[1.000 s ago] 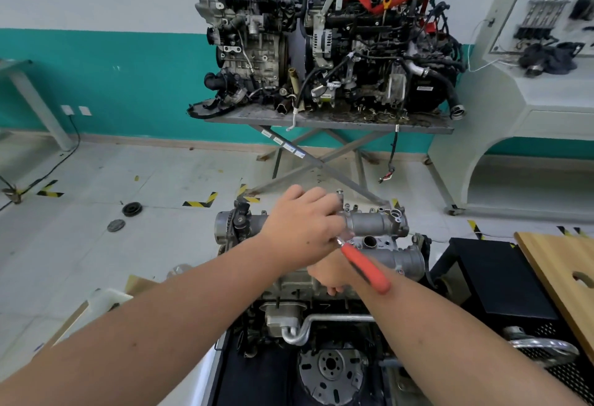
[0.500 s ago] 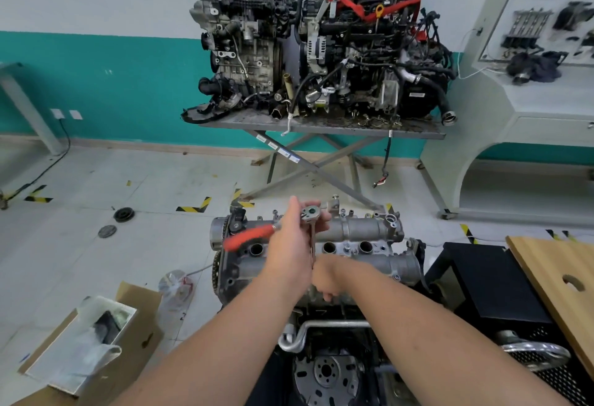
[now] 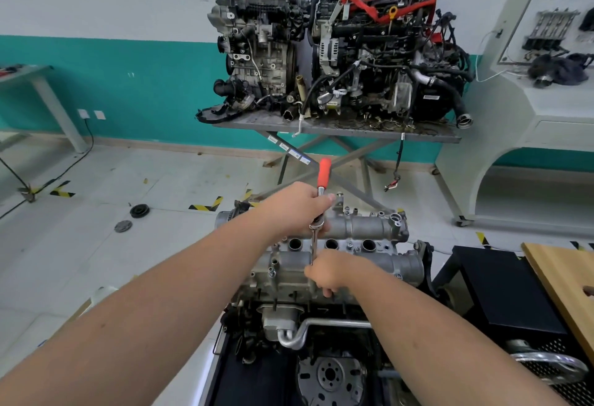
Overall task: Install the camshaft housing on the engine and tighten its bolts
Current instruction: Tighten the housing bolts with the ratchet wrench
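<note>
The grey aluminium camshaft housing sits on top of the engine in front of me, with three round holes along its middle. My left hand grips the ratchet wrench near its head; the red handle points up and away from me. A thin extension bar runs down from the ratchet head to the housing's near edge. My right hand holds the lower end of that bar with curled fingers; the socket and the bolt under it are hidden.
Two more engines stand on a metal scissor table by the teal wall. A black stand and a wooden board are at my right. A white training bench fills the far right. Small round parts lie on the floor at left.
The ratchet handle swung from my near right, round to the left, and now points away from me. My right hand stayed on the extension bar. My head tilted up slightly.
</note>
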{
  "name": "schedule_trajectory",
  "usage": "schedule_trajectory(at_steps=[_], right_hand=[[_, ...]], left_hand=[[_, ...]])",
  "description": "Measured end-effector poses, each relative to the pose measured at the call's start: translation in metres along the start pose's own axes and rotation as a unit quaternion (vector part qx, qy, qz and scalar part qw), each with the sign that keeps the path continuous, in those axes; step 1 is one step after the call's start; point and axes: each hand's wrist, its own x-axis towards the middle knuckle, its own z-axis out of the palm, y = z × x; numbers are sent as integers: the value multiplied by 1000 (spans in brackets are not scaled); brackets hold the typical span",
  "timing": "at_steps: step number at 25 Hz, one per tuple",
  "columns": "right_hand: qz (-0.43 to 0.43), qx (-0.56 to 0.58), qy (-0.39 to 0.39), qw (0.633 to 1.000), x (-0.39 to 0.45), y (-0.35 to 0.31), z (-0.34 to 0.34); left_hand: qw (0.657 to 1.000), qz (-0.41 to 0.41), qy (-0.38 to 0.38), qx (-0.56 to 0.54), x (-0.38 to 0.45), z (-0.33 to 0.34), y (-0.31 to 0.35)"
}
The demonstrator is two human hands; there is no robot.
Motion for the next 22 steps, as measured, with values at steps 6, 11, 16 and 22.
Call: schedule_trajectory(at_steps=[6,11,16,22], right_hand=[[2,2,28,1000,4,4,3],[2,3,55,998,10,0,8],[-11,168,42,985,10,-3,6],[12,14,12,1000,-2,-6,4]], left_hand=[[851,220,58,473,2,22,7],[798,378,349,313,6,39,-46],[921,275,272,-42,10,57,-57],[834,31,162,-527,12,67,-39]])
